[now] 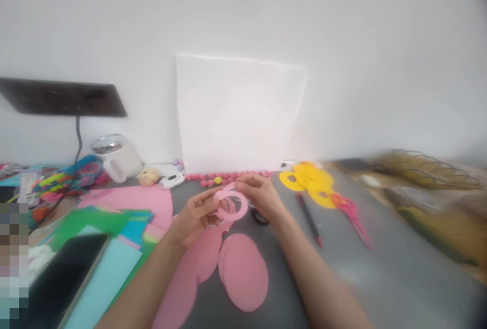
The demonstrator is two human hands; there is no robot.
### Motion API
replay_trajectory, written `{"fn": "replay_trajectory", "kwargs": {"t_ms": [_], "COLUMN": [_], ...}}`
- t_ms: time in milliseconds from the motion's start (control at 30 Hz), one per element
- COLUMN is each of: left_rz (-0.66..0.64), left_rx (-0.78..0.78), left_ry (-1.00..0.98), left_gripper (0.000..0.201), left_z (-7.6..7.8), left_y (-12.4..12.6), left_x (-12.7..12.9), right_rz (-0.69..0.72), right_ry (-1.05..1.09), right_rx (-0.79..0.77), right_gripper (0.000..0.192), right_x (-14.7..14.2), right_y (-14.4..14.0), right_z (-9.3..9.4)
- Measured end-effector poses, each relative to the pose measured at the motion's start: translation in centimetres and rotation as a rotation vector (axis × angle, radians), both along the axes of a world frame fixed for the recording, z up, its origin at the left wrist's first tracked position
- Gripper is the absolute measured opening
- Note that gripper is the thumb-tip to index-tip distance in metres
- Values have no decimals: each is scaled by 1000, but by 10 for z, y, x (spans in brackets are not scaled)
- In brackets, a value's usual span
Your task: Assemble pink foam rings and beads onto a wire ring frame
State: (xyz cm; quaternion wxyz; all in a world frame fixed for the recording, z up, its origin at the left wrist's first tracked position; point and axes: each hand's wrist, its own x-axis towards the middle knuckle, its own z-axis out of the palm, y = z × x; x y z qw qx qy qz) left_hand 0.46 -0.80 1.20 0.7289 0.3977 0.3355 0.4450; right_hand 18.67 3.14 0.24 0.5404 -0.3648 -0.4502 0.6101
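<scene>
Above the middle of the grey table my left hand [196, 213] pinches the left edge of a pink paper ring [242, 210]. A second pink paper loop shows just behind it, and whether the two are joined I cannot tell. My right hand [261, 194] is closed, thumb against fingers, on the upper right part of the pink paper. Below the hands lie overlapping pink paper circles [247, 278]. More pink paper [207, 258] with rounded edges spreads under my left forearm. A round black object [259, 216] is partly hidden by my right wrist.
Yellow paper rings [323, 194], pink scissors [353, 217] and a dark pencil [310, 220] lie to the right. Coloured sheets [125, 263] and a black phone [68, 278] cover the left. A white mug [119, 159] and a white board [241, 116] stand at the wall.
</scene>
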Motion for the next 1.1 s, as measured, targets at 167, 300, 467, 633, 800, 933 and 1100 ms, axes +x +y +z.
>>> {"fn": "replay_trajectory", "kwargs": {"t_ms": [167,300,467,633,800,933,1100], "left_rz": [-16,0,2,50,39,12,-40], "left_rx": [16,5,-27,-58,-72,-76,-62], "left_ry": [-5,-18,-43,-49,-47,-73,-100], "left_gripper": [31,26,26,27,32,28,25], "left_z": [-3,-6,-6,-2,-1,-4,-6], "left_y": [1,2,2,2,2,3,3], "left_x": [0,-1,1,2,1,0,0], "right_rz": [-8,-24,-45,-43,-12,-43,-30], "right_ry": [-3,-1,-7,-3,-39,-79,-76], "right_rx": [-2,4,-35,-26,14,7,25], "right_gripper": [22,21,20,18,22,22,21], "right_x": [0,0,-1,-1,-1,0,0], "right_y": [-1,-1,0,1,-1,-3,-1], "right_z": [2,3,1,0,3,5,4]}}
